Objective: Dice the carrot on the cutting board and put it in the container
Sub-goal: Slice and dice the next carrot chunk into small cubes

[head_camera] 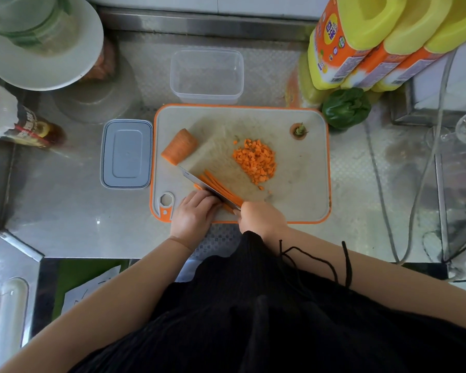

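Item: carrot dicing, in progress. Right hand point(262, 219), lower centre of the frame, fingers wrapped round the handle of the knife point(209, 188); blade runs up-left along the carrot strips point(221, 188). Left hand point(195, 211) beside it, fingers curled down onto the near ends of the strips, pinning them against the cutting board point(240, 162).

Task's things: diced carrot point(256, 161) heaped at centre-right of the board; uncut carrot piece point(179, 146) at the board's upper left; carrot top point(299, 130) at its upper right. Container point(207, 74), clear and with nothing in it, just above the board; its grey lid point(126, 154) just left of the board.

Method, as a judgement: keep the left fingertips tucked behind the knuckles, strips bundled level, cuts even; the blade sits close to the left fingers, so slipping is the risk.

Surface: patterned steel counter point(65, 197). Surroundings: yellow bottles point(374, 41) upper right, green pepper point(346, 107) beneath them, white plate point(43, 49) upper left, cables at right.
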### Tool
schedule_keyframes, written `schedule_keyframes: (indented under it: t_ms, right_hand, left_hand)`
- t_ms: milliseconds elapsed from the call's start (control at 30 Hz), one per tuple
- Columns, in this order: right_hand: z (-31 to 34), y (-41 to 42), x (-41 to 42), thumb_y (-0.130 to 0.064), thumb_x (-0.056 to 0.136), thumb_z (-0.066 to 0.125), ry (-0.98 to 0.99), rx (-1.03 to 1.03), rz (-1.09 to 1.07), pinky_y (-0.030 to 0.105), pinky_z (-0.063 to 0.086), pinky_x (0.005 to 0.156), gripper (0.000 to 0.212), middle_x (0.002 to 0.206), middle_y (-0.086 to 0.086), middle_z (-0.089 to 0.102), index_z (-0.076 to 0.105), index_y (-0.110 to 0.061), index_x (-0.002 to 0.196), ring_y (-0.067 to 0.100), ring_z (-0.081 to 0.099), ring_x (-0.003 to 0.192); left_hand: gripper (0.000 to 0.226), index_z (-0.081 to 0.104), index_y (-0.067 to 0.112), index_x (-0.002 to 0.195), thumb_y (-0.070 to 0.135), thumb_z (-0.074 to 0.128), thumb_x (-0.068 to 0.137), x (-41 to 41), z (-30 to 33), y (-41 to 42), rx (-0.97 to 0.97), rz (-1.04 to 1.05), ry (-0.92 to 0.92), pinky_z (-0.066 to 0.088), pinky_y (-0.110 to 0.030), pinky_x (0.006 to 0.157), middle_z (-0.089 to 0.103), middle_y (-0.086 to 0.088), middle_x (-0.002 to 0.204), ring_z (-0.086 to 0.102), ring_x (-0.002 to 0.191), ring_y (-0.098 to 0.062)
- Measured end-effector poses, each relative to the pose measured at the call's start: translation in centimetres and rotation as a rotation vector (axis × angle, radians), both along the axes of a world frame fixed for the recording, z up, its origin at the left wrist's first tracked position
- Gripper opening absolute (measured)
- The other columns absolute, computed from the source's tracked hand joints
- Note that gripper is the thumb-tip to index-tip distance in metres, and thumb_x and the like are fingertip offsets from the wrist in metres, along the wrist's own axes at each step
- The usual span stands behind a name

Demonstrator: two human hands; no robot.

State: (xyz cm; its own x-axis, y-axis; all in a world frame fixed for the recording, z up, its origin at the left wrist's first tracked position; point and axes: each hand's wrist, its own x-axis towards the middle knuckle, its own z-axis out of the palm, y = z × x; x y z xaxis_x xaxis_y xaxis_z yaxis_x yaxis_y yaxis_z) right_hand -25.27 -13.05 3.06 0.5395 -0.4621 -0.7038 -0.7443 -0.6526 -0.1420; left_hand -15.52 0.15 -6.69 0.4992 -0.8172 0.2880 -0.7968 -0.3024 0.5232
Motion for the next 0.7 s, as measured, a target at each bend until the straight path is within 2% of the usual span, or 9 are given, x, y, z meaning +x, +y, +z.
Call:
schedule_keyframes:
  t_ms: [133,267,400,533,700]
  right_hand:
    - [-0.2,0.2,-0.8,-0.024,0.099,0.047,-0.080,0.019,0.032,0.032,0.042,0.063,0.021,0.085,0.003,0.058,0.061,-0.010,0.105,0.025,0.062,0.081]
    - [0.4,-1.0,0.1,-0.031,0.100,0.043,-0.029,0.087,-0.010,0.032,0.041,0.065,0.027,0.088,0.005,0.060,0.059,-0.010,0.097,0.025,0.053,0.076]
    - [0.4,-1.3,0.2,-0.031,0.101,0.043,-0.031,0.090,0.021,0.033,0.042,0.065,0.028,0.078,0.003,0.053,0.060,-0.009,0.097,0.025,0.053,0.075]
    - [0.0,-1.3,-1.4,-0.030,0.102,0.040,-0.060,0.120,0.036,0.034,0.042,0.063,0.029,0.065,-0.002,0.044,0.057,-0.012,0.087,0.024,0.053,0.071]
    - [-0.5,-0.5,-1.4,-0.030,0.100,0.045,-0.130,-0.010,0.026,0.032,0.040,0.062,0.024,0.072,-0.003,0.051,0.060,-0.011,0.098,0.026,0.062,0.082]
  left_hand:
    - [0.018,0.073,0.006,0.091,0.020,0.061,0.093,0.1,-0.1,0.1,0.021,-0.003,-0.001,0.053,-0.037,0.077,0.069,-0.007,0.097,0.061,0.089,-0.025]
    - [0.021,0.074,0.007,0.090,0.022,0.059,0.094,-0.1,-0.1,-0.1,-0.007,0.004,-0.012,0.053,-0.035,0.078,0.069,-0.007,0.094,0.062,0.087,-0.024]
    - [0.021,0.074,0.006,0.090,0.021,0.059,0.094,0.0,0.2,0.0,-0.001,-0.001,-0.012,0.054,-0.035,0.075,0.069,-0.007,0.094,0.062,0.085,-0.024]
    - [0.022,0.074,0.007,0.091,0.022,0.059,0.094,0.0,0.5,0.0,0.003,-0.010,-0.012,0.054,-0.035,0.074,0.069,-0.006,0.094,0.062,0.084,-0.025]
    - [0.024,0.074,0.007,0.090,0.022,0.057,0.094,0.1,0.6,-0.1,0.004,-0.008,-0.026,0.053,-0.034,0.075,0.069,-0.006,0.093,0.062,0.084,-0.024]
